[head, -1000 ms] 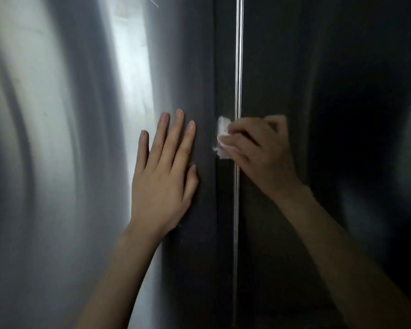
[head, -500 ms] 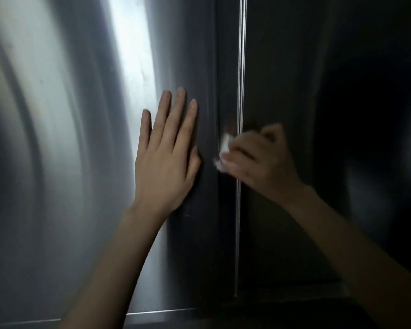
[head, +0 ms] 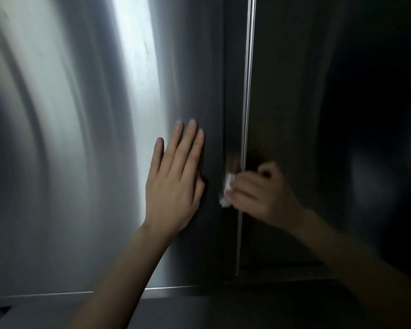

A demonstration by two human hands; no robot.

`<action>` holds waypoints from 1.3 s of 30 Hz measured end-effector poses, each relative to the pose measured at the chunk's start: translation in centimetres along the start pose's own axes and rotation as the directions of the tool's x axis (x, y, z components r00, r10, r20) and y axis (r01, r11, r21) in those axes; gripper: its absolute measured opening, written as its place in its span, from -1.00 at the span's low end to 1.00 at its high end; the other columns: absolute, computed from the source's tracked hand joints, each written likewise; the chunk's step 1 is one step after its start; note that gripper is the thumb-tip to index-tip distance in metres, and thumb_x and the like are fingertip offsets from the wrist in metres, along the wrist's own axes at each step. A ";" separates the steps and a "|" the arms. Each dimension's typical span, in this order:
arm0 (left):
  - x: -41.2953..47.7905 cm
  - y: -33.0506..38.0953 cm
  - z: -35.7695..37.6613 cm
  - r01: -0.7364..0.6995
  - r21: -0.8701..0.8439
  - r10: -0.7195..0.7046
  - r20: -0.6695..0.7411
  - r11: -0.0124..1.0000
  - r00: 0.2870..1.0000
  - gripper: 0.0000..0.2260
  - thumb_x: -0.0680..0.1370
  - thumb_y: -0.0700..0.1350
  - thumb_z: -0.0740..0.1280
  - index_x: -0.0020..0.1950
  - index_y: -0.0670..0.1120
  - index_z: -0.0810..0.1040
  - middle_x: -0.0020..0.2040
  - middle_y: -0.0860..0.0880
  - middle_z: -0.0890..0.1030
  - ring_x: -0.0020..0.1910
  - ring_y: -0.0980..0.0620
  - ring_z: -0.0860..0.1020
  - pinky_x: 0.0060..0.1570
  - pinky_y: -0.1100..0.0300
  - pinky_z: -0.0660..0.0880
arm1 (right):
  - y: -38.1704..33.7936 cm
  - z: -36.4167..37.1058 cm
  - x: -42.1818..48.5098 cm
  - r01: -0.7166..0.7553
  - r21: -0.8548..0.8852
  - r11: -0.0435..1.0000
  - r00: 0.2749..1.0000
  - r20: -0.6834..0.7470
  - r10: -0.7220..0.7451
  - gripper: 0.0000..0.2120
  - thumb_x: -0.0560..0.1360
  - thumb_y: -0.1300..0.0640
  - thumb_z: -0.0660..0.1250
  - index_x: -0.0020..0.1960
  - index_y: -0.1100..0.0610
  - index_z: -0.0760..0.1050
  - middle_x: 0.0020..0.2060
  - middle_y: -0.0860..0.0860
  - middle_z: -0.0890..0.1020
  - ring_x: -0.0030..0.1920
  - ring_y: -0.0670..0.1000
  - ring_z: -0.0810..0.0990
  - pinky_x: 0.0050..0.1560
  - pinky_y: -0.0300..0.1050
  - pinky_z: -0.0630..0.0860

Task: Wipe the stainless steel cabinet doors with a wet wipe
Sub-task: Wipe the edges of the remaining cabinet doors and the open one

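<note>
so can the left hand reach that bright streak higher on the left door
Probably yes: the left hand lies flat on the left door at the bright streak's edge, holds nothing, and only bare steel lies above it.

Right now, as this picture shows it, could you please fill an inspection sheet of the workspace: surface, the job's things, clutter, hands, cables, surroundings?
Surface: the left cabinet door is brushed steel with a bright reflection and faint marks in it; the right cabinet door lies in shadow; a bright vertical edge runs between them.
Job's things: the wet wipe, white and crumpled, is at the left door's inner edge, beside the seam.
Clutter: nothing seen.
Hands: the left hand lies flat on the left door, fingers straight; the right hand, blurred, holds the wipe in curled fingers.
Cables: nothing seen.
Surroundings: a grey surface lies below the doors; the light is dim.
</note>
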State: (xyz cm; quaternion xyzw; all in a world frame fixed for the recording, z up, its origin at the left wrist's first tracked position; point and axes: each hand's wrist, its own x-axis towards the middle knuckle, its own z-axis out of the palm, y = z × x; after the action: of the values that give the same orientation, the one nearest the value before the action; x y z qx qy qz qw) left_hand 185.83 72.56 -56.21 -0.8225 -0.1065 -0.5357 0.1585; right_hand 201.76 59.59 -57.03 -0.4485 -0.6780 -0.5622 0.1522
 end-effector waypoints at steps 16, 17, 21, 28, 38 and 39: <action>-2.0 0.9 1.0 0.034 -0.029 -0.034 0.003 0.999 0.999 -0.45 0.53 -0.24 0.17 0.54 -0.23 0.19 0.55 -0.19 0.18 0.55 -0.15 0.06 0.53 -0.06 -0.09 | -5.7 2.2 -6.2 0.066 0.109 0.992 0.971 0.223 -0.089 -0.76 0.57 0.20 0.22 -0.15 0.11 0.64 -0.13 0.03 0.67 -0.12 0.02 0.63 -0.14 -0.11 0.28; -2.1 1.0 1.0 0.032 -0.031 -0.032 0.007 0.999 0.999 -0.45 0.53 -0.25 0.17 0.53 -0.24 0.19 0.55 -0.19 0.18 0.55 -0.15 0.06 0.53 -0.06 -0.09 | -5.2 2.1 -5.7 0.048 0.093 0.994 0.978 0.199 -0.066 -0.72 0.60 0.20 0.18 -0.14 0.13 0.63 -0.13 0.05 0.67 -0.11 0.03 0.61 -0.14 -0.10 0.28; -3.3 1.4 1.1 0.017 -0.025 -0.016 0.049 1.000 0.999 -0.46 0.53 -0.26 0.21 0.52 -0.25 0.21 0.53 -0.22 0.21 0.54 -0.14 0.05 0.52 -0.05 -0.09 | -3.9 1.6 -4.3 -0.094 0.043 0.995 0.994 0.058 0.091 -0.72 0.60 0.19 0.19 -0.16 0.18 0.63 -0.15 0.09 0.67 -0.05 0.03 0.49 -0.16 -0.06 0.27; -5.2 1.9 1.4 0.008 0.013 -0.009 0.096 1.000 0.995 -0.41 0.50 -0.27 0.25 0.53 -0.25 0.20 0.54 -0.21 0.19 0.54 -0.19 0.09 0.52 -0.05 -0.09 | -8.1 3.0 -8.3 -0.089 0.140 0.986 0.987 0.146 0.068 -0.66 0.61 0.17 0.17 -0.23 0.13 0.64 -0.16 0.05 0.68 -0.17 0.03 0.63 -0.20 -0.09 0.29; -5.9 2.2 2.1 0.032 0.016 -0.033 0.063 0.999 0.998 -0.40 0.48 -0.28 0.21 0.53 -0.25 0.21 0.53 -0.21 0.23 0.53 -0.20 0.10 0.53 -0.03 -0.09 | -11.3 4.8 -11.7 0.095 0.180 0.979 0.951 0.273 -0.142 -0.77 0.52 0.15 0.32 -0.30 0.07 0.60 -0.25 -0.04 0.62 -0.30 -0.01 0.54 -0.25 -0.12 0.21; -5.9 2.1 2.1 0.028 0.016 -0.029 0.063 0.999 0.998 -0.40 0.47 -0.28 0.21 0.53 -0.24 0.21 0.53 -0.21 0.23 0.54 -0.19 0.10 0.53 -0.02 -0.10 | -10.7 4.5 -11.1 0.091 0.175 0.980 0.957 0.255 -0.134 -0.76 0.53 0.11 0.31 -0.29 0.07 0.59 -0.25 -0.03 0.62 -0.31 0.00 0.54 -0.26 -0.11 0.22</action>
State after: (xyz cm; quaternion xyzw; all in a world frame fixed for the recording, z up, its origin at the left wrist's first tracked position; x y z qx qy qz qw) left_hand 185.95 71.36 -62.73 -0.8362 -0.1273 -0.5109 0.1536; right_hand 200.89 59.19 -73.08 -0.4666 -0.7601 -0.4477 0.0634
